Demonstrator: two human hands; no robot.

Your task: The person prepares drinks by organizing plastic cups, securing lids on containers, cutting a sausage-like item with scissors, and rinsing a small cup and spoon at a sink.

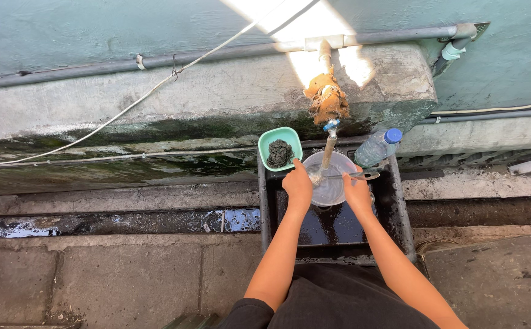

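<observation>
Both hands, left and right, grip clear bowl rim (under tap).

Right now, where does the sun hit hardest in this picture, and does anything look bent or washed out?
Head view: a bright sun patch washes out the wall above the tap. The basin, bowl and both hands, left and right, lie in even shade and stay sharp. The wide lens bows the pipe and ledges toward the edges. Wet sheen glints in the gutter.
</observation>
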